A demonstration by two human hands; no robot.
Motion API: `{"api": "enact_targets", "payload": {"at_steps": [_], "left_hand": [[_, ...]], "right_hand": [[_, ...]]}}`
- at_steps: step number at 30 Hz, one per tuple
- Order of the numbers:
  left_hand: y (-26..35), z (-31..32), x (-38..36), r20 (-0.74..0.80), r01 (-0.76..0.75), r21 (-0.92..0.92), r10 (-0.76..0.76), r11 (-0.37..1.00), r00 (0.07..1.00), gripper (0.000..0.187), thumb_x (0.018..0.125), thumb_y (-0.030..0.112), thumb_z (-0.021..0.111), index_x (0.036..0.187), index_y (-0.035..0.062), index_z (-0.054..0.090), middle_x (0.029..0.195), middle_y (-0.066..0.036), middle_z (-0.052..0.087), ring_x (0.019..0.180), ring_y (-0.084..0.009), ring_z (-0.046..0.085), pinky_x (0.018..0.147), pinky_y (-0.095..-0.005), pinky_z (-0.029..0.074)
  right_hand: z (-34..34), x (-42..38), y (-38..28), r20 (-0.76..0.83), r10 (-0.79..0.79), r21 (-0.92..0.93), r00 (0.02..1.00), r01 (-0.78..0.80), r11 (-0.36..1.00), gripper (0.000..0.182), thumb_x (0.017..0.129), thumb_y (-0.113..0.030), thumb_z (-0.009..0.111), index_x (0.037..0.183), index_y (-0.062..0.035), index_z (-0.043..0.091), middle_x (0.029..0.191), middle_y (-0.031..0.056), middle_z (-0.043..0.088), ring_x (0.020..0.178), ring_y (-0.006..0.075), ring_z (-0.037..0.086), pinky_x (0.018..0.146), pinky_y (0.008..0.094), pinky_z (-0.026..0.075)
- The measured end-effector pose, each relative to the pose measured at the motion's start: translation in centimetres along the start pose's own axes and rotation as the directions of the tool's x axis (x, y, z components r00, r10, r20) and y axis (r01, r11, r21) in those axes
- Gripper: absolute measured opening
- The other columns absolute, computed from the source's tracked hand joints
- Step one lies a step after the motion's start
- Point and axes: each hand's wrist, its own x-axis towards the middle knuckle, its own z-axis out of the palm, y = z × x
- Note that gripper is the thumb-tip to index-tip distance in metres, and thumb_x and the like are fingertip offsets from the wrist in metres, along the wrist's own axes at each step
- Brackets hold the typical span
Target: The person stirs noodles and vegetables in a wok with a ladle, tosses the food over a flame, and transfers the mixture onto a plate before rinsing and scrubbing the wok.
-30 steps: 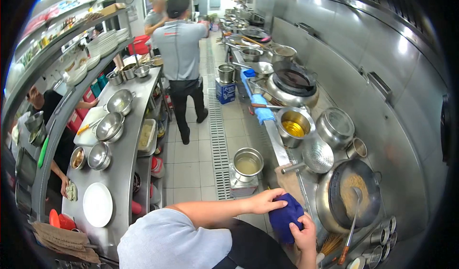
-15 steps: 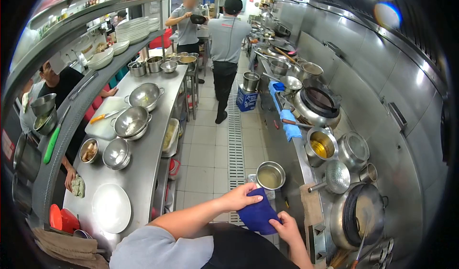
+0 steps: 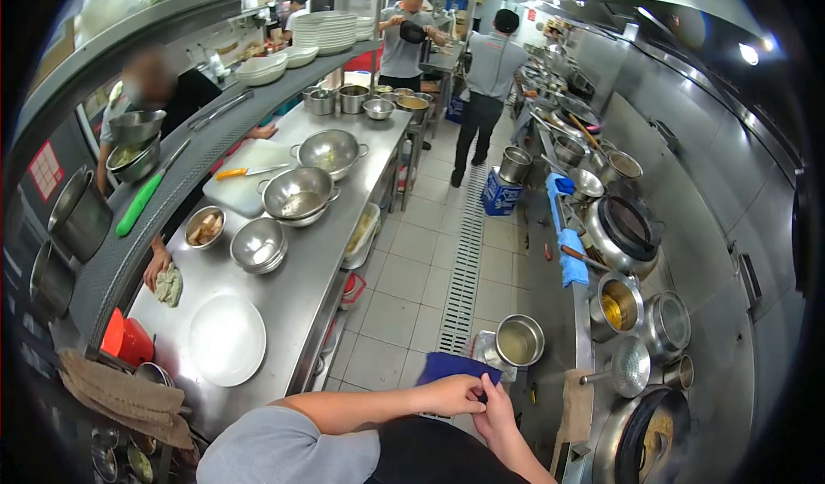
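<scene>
Close together, nearly touching, the left hand (image 3: 450,394) and the right hand (image 3: 496,415) pinch the near right part of a dark blue, folded fabric cloth (image 3: 451,369) between bent fingers. Exactly which fingertips bear on it cannot be told, since the hands overlap. Most of the cloth spreads just beyond the left hand, over the aisle.

Its far right corner lies, in this view, beside a round stainless-steel pot (image 3: 534,333) of cloudy liquid, set low beyond the hands. With the grip gathered at one side, the loose part seems the likeliest to slip; dropped, it could land on the tiled floor or dip into that liquid. A wet cloth would guard poorly against hot metal.

To the right of the hands, a perforated round steel strainer (image 3: 631,367) points its handle towards the aisle, above a tan cloth (image 3: 577,398) draped over the range edge. A careless swing of the right arm could knock that handle and tip the strainer towards the wide steel wok (image 3: 612,451) nearer the body. Left of the hands, a white oval plate (image 3: 227,340) sits on the steel counter (image 3: 296,312), where a turning left elbow might nudge it.
</scene>
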Motion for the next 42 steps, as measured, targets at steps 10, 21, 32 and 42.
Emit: {"api": "enact_targets", "payload": {"at_steps": [10, 21, 32, 42], "left_hand": [[-6.2, -2.2, -4.0, -0.079, 0.464, -0.776, -0.795, 0.428, 0.601, 0.047, 0.09, 0.049, 0.052, 0.118, 0.0109, 0.056, 0.116, -0.011, 0.059, 0.108, -0.0238, 0.056, 0.091, -0.0447, 0.045], [-3.7, -4.5, -1.5, 0.364, 0.385, -0.923, -0.282, 0.019, 0.888, 0.058, 0.091, 0.048, 0.049, 0.125, 0.0017, 0.051, 0.124, -0.013, 0.057, 0.112, -0.0256, 0.056, 0.095, -0.0412, 0.045], [-4.3, 0.2, 2.3, 0.396, 0.555, -0.711, -0.407, 0.431, 0.823, 0.039, 0.085, 0.011, 0.064, 0.12, -0.0031, 0.052, 0.113, -0.012, 0.061, 0.1, -0.0231, 0.062, 0.089, -0.036, 0.05], [-6.0, 3.4, 4.7, 0.246, 0.004, -0.197, 0.045, 0.98, 0.968, 0.048, 0.072, -0.01, 0.052, 0.116, 0.0063, 0.055, 0.112, -0.012, 0.057, 0.102, -0.0225, 0.056, 0.091, -0.0327, 0.045]], "right_hand": [[3.5, -2.7, -3.6, 0.167, -0.007, -0.185, 0.986, 0.039, 0.982, 0.028, 0.093, -0.003, 0.048, 0.121, -0.0019, 0.052, 0.11, 0.0098, 0.061, 0.097, 0.0219, 0.062, 0.082, 0.0377, 0.053], [-2.3, -4.3, -3.1, 0.048, -0.044, -0.019, 0.998, 0.045, 0.999, 0.025, 0.092, -0.009, 0.053, 0.115, 0.0012, 0.054, 0.112, 0.012, 0.062, 0.101, 0.0229, 0.062, 0.09, 0.0383, 0.049], [-6.2, -5.3, -1.6, -0.198, -0.147, -0.33, 0.969, 0.076, 0.941, 0.031, 0.095, -0.024, 0.053, 0.114, 0.0009, 0.058, 0.101, 0.0053, 0.065, 0.089, 0.0131, 0.059, 0.083, 0.0305, 0.046], [-7.5, -7.0, -0.9, -0.371, -0.022, 0.078, 0.929, 0.055, 0.995, 0.029, 0.097, -0.022, 0.049, 0.118, -0.0028, 0.054, 0.105, 0.0079, 0.063, 0.09, 0.0183, 0.062, 0.079, 0.039, 0.051]]}}
